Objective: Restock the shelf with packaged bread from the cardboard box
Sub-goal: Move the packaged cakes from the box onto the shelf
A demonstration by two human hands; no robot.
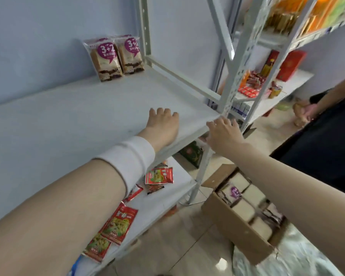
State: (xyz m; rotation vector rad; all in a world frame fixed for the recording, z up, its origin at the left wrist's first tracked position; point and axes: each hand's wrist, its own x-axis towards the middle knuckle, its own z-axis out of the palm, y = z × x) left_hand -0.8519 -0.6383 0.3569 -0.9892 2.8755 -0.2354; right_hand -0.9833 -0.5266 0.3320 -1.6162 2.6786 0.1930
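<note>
Both hands are empty: the left hand rests open on the shelf, and the right hand spreads at its near edge. Two bread packs stand at the far wall; more fill the cardboard box on the floor, right. They look light, soft and easily crushed, so are best held gently by the sides.

Bright, even indoor light, soft, no hard shadows; faint shade under the left hand on the shelf. Wide-angle bend at edges, shelf posts lean. Motion blur btm right: cardboard box & bread smeared. Pale glare on floor tiles.
</note>
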